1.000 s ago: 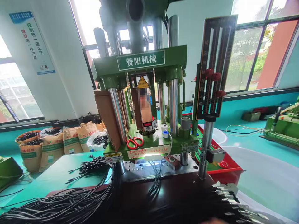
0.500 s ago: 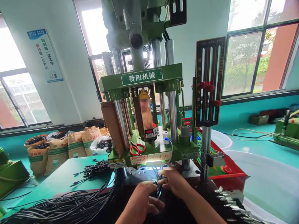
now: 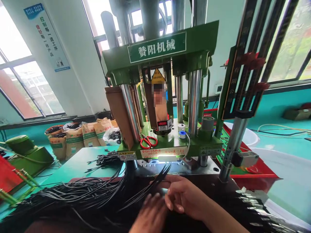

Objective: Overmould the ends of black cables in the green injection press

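A green vertical press machine (image 3: pixel 160 77) stands before me, with a lit slot at its base. My right hand (image 3: pixel 184 195) is curled in front of that slot, fingers pinched on a few thin black wires (image 3: pixel 159 174) whose ends fan up toward the metal base plate (image 3: pixel 175 166). My left hand (image 3: pixel 152 215) lies low beside it, fingers together and resting on the dark wire mass. A large bundle of black wires (image 3: pixel 80 194) spreads to the left across the bench.
Red-handled scissors (image 3: pixel 148 141) and small tape rolls (image 3: pixel 181 131) lie on the machine's green ledge. Brown sacks (image 3: pixel 73 139) sit on the floor at left. A white tub (image 3: pixel 286 181) is at right, with metal terminals (image 3: pixel 252 197) near it.
My view has moved closer to the machine. My hands have drawn the wires out of the slot and down to the left; the wire ends now fan out free above my right hand.
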`<move>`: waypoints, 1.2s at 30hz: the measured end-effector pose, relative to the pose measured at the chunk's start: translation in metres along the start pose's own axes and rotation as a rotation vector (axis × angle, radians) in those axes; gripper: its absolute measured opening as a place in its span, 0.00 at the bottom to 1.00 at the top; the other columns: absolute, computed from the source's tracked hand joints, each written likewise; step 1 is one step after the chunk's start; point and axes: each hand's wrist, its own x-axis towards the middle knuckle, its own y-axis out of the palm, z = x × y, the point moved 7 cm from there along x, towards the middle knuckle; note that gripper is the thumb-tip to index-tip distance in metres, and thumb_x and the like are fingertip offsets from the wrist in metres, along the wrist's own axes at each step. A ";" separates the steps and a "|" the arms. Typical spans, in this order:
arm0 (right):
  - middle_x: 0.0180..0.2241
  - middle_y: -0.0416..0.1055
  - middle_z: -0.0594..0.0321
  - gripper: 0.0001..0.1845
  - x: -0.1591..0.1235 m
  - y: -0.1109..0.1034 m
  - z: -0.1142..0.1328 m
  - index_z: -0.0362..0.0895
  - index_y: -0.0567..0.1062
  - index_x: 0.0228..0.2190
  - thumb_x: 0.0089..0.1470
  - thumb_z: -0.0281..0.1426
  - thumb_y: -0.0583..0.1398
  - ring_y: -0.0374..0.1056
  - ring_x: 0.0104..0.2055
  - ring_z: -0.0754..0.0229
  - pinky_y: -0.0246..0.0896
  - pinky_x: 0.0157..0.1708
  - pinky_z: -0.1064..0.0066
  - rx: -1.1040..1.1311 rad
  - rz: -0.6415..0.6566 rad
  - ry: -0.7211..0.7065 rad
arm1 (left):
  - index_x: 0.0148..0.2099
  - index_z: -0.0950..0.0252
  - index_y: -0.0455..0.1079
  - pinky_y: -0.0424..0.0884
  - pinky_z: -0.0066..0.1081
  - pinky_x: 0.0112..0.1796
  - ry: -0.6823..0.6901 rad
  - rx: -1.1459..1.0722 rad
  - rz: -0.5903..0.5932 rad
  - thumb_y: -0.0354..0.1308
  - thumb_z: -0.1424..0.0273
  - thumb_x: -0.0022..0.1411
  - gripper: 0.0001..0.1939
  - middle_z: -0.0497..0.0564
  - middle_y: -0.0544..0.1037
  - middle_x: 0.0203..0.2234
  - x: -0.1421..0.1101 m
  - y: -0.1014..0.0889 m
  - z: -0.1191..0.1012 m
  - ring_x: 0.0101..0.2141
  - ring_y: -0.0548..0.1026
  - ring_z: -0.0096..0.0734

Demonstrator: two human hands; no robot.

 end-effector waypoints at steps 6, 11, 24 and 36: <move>0.42 0.72 0.60 0.19 -0.006 -0.003 0.016 0.45 0.72 0.39 0.41 0.24 0.57 0.69 0.36 0.60 0.63 0.32 0.70 -0.668 -0.018 -0.155 | 0.63 0.56 0.55 0.59 0.33 0.58 -0.204 0.232 0.093 0.66 0.74 0.45 0.43 0.49 0.62 0.60 -0.041 -0.064 0.026 0.58 0.62 0.38; 0.51 0.68 0.56 0.36 -0.014 -0.004 0.008 0.48 0.70 0.52 0.40 0.42 0.67 0.62 0.52 0.48 0.55 0.52 0.60 -1.322 0.118 -0.050 | 0.56 0.55 0.66 0.63 0.30 0.54 -0.196 0.191 0.032 0.62 0.69 0.54 0.26 0.48 0.71 0.54 -0.037 -0.071 0.012 0.53 0.69 0.35; 0.35 0.76 0.63 0.17 -0.006 -0.003 0.000 0.48 0.80 0.37 0.45 0.43 0.66 0.69 0.36 0.57 0.59 0.36 0.72 -1.409 0.019 -0.116 | 0.34 0.60 0.75 0.63 0.25 0.31 -0.182 0.091 -0.112 0.54 0.64 0.60 0.10 0.45 0.78 0.26 -0.028 -0.083 0.003 0.29 0.73 0.30; 0.33 0.71 0.61 0.06 -0.015 0.017 0.007 0.45 0.72 0.34 0.56 0.30 0.55 0.65 0.36 0.59 0.57 0.35 0.71 -1.552 -0.013 -0.195 | 0.38 0.61 0.75 0.64 0.27 0.36 -0.180 0.051 -0.135 0.55 0.64 0.58 0.11 0.48 0.79 0.30 -0.031 -0.083 0.005 0.33 0.74 0.34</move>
